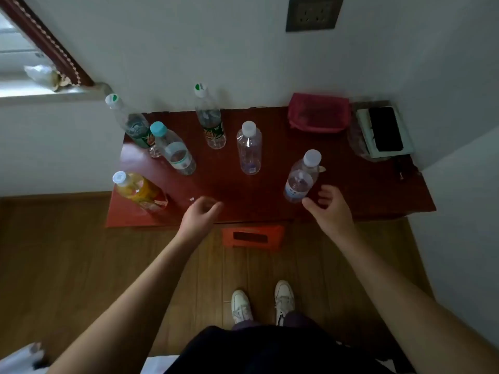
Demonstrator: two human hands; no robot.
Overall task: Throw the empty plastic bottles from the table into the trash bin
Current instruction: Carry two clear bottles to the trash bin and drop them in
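Bottles [249, 149] crowd red table [351, 184] against white wall [189, 36] — left hand [198, 215] and right hand [330, 209] loose, empty.

Six capped plastic bottles [249, 149] stand upright on the red table [364, 190] before me; the front-left bottle [140, 194] looks orange.

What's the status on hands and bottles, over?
Left hand open, empty, over the table front. Right hand open beside the blue-label bottle. Six bottles standing on the table. Nothing blocking.
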